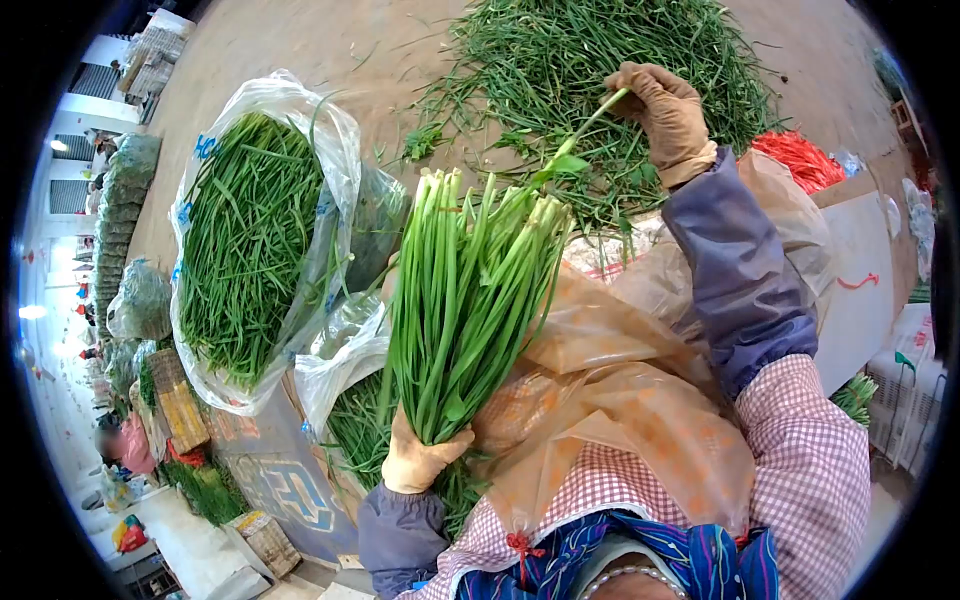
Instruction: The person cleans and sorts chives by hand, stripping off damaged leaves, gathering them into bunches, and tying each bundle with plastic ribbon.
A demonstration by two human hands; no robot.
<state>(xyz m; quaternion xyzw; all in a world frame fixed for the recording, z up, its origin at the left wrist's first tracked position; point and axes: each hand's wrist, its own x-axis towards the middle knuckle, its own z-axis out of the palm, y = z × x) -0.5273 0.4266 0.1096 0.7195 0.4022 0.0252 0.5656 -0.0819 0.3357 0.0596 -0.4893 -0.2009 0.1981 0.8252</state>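
My left hand (425, 460), in a tan glove, is closed around the lower part of a bunch of garlic chives (455, 300). The bunch stands upright before my chest, its pale cut ends at the top and its leaves running down into my fist. Raised at the upper right, my gloved right hand (665, 120) pinches the end of a thin pale green stem (598, 115). That stem slants down to a broad leaf (568, 165) touching or just over the top of the bunch. A brownish translucent plastic apron (620, 390) covers my lap.
A large heap of loose greens (610, 60) lies ahead. At left stands a clear plastic bag (345, 150) filled with long green leaves. Red strips (798, 162) lie at right beside a pale board (855, 260). Wrapped bundles (125, 210) are stacked far left.
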